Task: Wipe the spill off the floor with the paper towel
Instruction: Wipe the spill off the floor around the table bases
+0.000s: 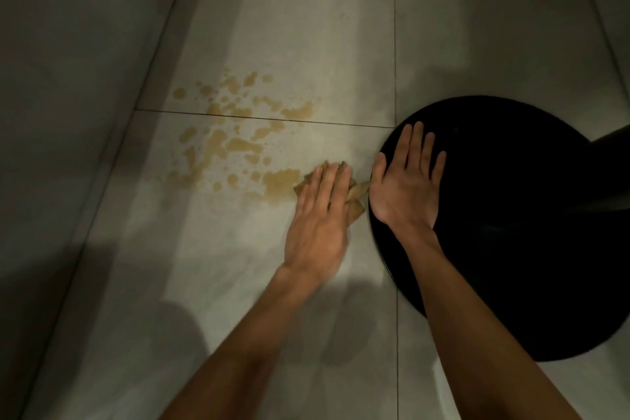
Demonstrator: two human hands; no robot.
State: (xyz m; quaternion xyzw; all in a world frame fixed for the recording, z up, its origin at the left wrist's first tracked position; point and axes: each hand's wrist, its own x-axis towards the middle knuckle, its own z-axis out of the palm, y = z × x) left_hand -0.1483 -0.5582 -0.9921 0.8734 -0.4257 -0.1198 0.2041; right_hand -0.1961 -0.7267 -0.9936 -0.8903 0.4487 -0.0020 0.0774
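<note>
1. Head view: left hand (320,215), fingers straight, presses the crumpled, brown-soaked paper towel (356,196) onto the pale tiled floor (306,27), right at the tan splattered spill's (235,143) right edge.
2. Right hand (405,184), fingers spread and empty, rests flat on the round black base (511,249).

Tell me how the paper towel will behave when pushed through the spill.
The paper towel looks crumpled and brown-stained, so it is probably limp and soggy and should bunch rather than slide flat. Pressed under the flat left hand, it likely glides on the smooth tile floor, and may tear if scrubbed.
</note>
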